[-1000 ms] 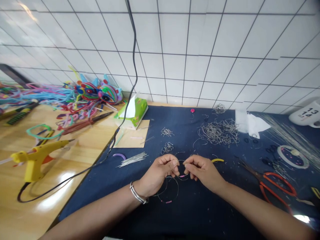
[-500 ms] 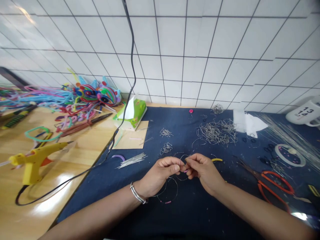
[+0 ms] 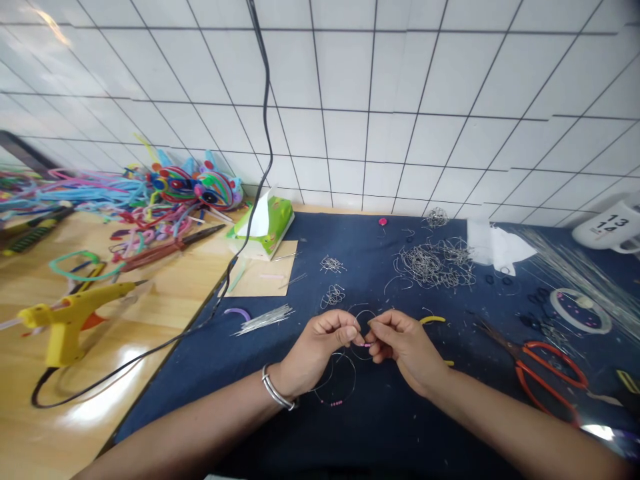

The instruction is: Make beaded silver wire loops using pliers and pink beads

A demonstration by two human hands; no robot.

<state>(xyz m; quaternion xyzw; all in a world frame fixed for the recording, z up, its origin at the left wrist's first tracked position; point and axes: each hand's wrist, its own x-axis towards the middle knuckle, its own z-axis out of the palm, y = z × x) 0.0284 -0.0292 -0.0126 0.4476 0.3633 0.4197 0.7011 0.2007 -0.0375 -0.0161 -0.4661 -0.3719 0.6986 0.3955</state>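
Observation:
Between my two hands is a thin wire ring with small pink beads on its lower part. My left hand, with a silver bangle at the wrist, pinches the ring's left side between thumb and fingers. On the opposite side, my right hand is closed on the ring with thumb and fingertips. The fingers hide parts of the wire. Below my hands, on the dark blue cloth, lies another wire loop carrying several pink beads.
Ahead lie a tangled heap of wire hooks and two small wire piles. Orange-handled scissors and a round dish are at right. Leftward are a yellow glue gun, its black cord, cut wires and a tissue pack.
My hands have drawn slightly apart, so more of the wire ring and its pink beads shows between them. The things on the table have stayed put.

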